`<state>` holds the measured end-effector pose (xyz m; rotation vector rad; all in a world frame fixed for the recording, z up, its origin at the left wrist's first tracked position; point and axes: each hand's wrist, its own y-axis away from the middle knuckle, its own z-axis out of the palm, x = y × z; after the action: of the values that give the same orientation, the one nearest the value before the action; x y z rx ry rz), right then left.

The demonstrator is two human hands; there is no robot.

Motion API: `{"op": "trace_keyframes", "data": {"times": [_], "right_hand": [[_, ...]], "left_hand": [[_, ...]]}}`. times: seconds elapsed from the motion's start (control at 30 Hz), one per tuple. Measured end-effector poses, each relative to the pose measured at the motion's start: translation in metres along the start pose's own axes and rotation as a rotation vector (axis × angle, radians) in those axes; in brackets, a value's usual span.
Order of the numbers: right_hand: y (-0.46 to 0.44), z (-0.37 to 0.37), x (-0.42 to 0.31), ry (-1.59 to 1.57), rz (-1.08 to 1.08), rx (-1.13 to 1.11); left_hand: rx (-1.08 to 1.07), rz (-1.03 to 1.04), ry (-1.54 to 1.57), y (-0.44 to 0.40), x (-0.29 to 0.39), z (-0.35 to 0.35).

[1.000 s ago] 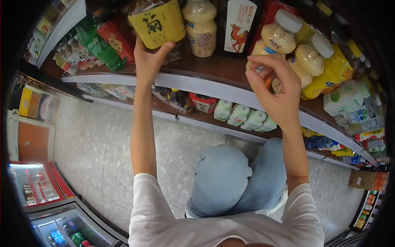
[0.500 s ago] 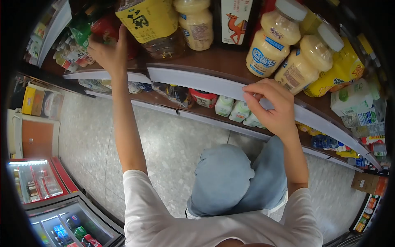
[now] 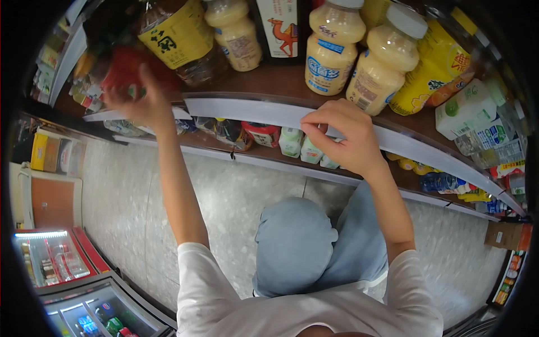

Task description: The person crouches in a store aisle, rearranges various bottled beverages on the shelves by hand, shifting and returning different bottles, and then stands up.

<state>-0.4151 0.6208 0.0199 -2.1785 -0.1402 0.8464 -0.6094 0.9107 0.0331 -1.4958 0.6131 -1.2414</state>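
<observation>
My left hand (image 3: pixel 137 106) is blurred, its thumb and fingers apart, in front of a dark red bottle (image 3: pixel 137 67) on the upper shelf. I see nothing held in it. Right of it stands a large bottle of brown drink with a yellow label (image 3: pixel 177 42). My right hand (image 3: pixel 345 135) has its fingers curled at the shelf edge (image 3: pixel 247 112), thumb and forefinger close together on the pale strip. Just behind it stand two waisted bottles of cream-coloured drink, one upright bottle (image 3: pixel 331 50) and one tilted bottle (image 3: pixel 384 62).
Further along the shelf are another cream-coloured bottle (image 3: pixel 236 36), a carton with a red camel (image 3: pixel 279 31), a yellow-labelled bottle (image 3: pixel 435 67) and a white-green carton (image 3: pixel 466 115). The lower shelf holds small cartons (image 3: pixel 291 141). A drinks chiller (image 3: pixel 106 309) stands lower left.
My left hand has come down and away from the green bottle, its fingers spread. The view has turned, shifting the shelf goods leftward; my right hand stays at the shelf edge.
</observation>
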Motion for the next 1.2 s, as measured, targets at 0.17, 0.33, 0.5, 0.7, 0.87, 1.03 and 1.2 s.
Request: {"op": "trace_keyframes", "data": {"times": [0.17, 0.33, 0.5, 0.7, 0.87, 1.03, 1.2], "right_hand": [[0.009, -0.007, -0.009, -0.173, 0.077, 0.048], [0.020, 0.006, -0.012, -0.245, 0.112, 0.011], [0.030, -0.002, -0.013, -0.221, 0.143, -0.032], [0.040, -0.008, -0.009, -0.202, 0.213, 0.010], [0.038, 0.000, -0.009, -0.198, 0.163, 0.068], [0.036, 0.011, -0.010, -0.201, 0.171, 0.068], [0.031, 0.006, -0.013, -0.142, 0.120, 0.016]], "left_hand": [[0.067, 0.062, 0.201, -0.015, 0.089, -0.028], [-0.069, 0.056, 0.512, 0.000, 0.137, -0.002], [-0.230, -0.227, 0.772, 0.034, 0.160, 0.041], [-0.369, -0.222, 0.642, 0.055, 0.180, 0.059], [-0.321, -0.121, 0.673, 0.055, 0.174, 0.061], [-0.288, -0.027, 0.201, 0.049, 0.181, 0.051], [-0.242, 0.041, 0.446, 0.067, 0.132, 0.029]]}}
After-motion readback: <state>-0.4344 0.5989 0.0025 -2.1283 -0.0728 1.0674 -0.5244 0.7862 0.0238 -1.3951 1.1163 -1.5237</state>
